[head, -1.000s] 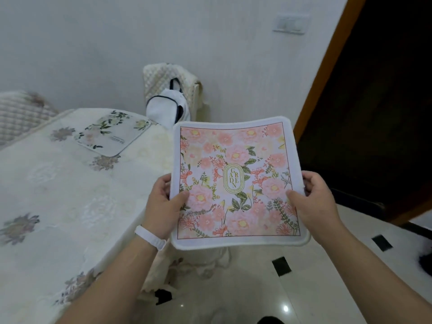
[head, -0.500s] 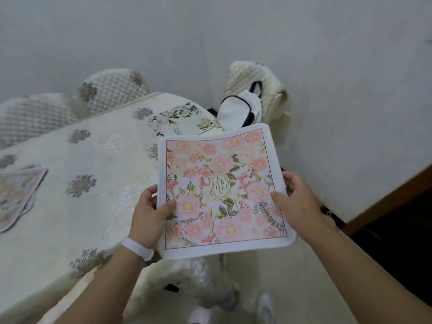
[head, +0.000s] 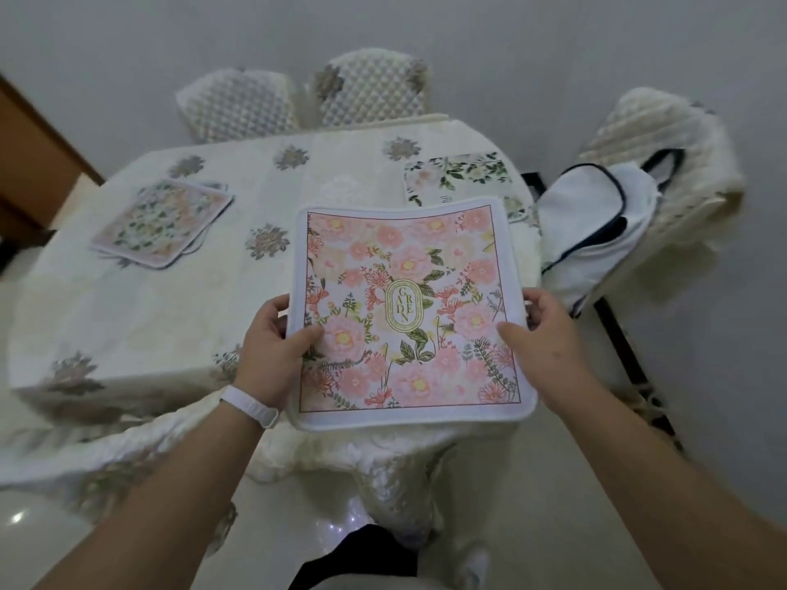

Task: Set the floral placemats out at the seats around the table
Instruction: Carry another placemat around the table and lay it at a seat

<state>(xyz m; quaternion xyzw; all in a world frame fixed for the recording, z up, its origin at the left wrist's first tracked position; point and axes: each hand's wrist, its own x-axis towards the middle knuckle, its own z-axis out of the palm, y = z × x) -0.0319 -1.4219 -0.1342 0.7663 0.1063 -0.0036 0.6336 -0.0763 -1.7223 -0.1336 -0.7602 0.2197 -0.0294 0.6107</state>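
I hold a square pink floral placemat [head: 409, 308] with a gold "GARDEN" oval, level above the near edge of the table [head: 162, 308]. My left hand [head: 272, 347] grips its left edge, thumb on top. My right hand [head: 545, 334] grips its right edge. A small stack of floral placemats [head: 164, 221] lies on the table's left side. A green-and-white floral placemat [head: 458, 176] lies flat at the far right corner, partly hidden by the one I hold.
A cream flower-patterned cloth covers the table. Two quilted chair backs [head: 370, 93] stand at the far side. At the right, a covered chair [head: 673, 163] carries a white bag [head: 592, 232] with dark trim. Glossy floor lies below me.
My view has swung left from the doorway to face the table. The placemat in both hands now hangs over the table's near edge. The stack on the left has come into sight.
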